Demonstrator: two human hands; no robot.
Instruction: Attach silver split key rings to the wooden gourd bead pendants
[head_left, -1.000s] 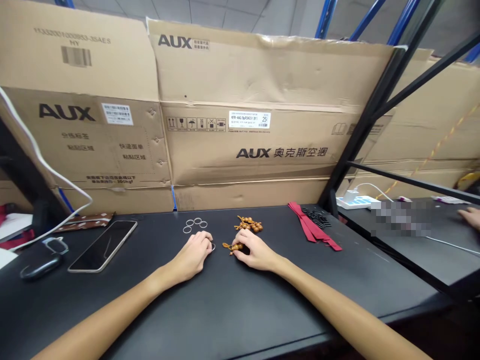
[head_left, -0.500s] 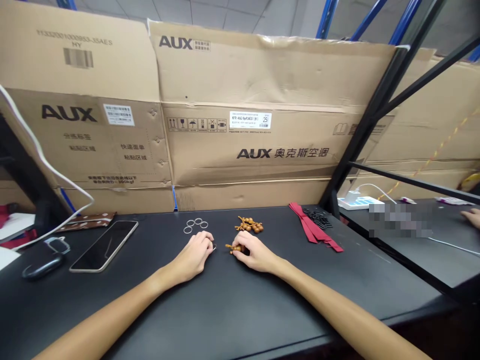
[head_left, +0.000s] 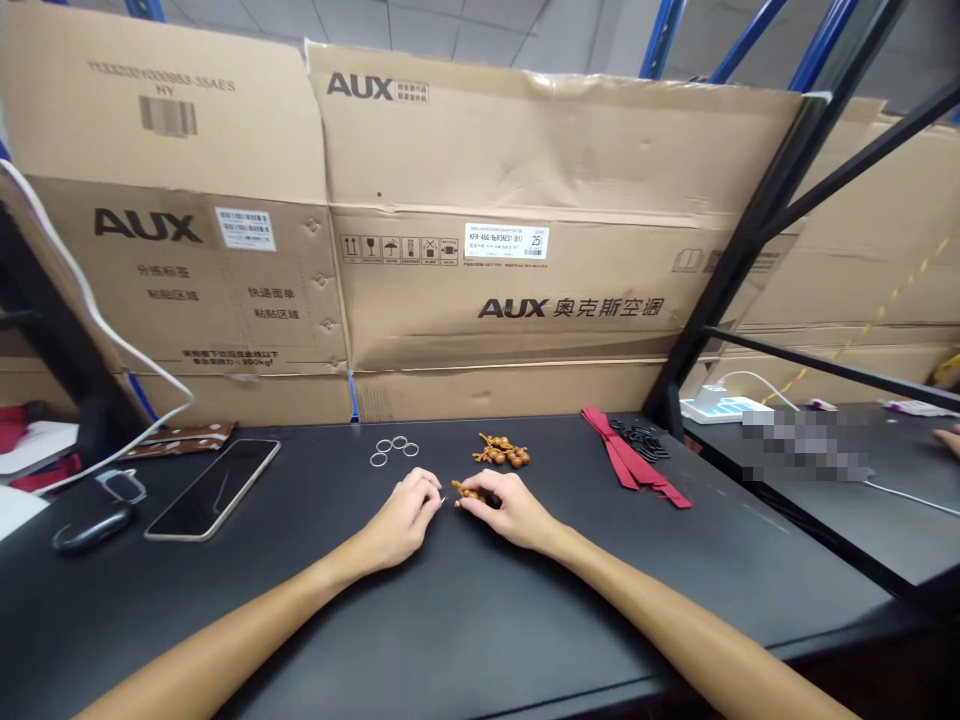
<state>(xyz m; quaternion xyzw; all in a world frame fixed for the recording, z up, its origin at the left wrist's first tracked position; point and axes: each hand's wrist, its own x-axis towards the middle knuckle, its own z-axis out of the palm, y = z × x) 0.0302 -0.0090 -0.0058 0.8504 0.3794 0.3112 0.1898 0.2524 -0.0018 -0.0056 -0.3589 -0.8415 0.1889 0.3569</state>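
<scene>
My left grip (head_left: 405, 518) pinches 1 ring (head_left: 444, 499) | right grip (head_left: 511, 512), 1 charm (head_left: 466, 492) | 4 rings (head_left: 392, 449), 12 o'clock | room to counter edge (head_left: 555, 692), 5 o'clock

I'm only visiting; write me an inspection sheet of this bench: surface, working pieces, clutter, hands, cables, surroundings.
Surface: black tabletop, items spread along its far half.
Working pieces: pile of brown beaded charms; loose metal rings.
Clutter: phone, dark rounded object, red strips, black pieces.
Hands: left hand pinches a small shiny piece, mostly hidden; right hand holds a single charm.
Cables: white cable at left; another lead at right.
Surroundings: cardboard panels, black frame, another person's hand.
</scene>
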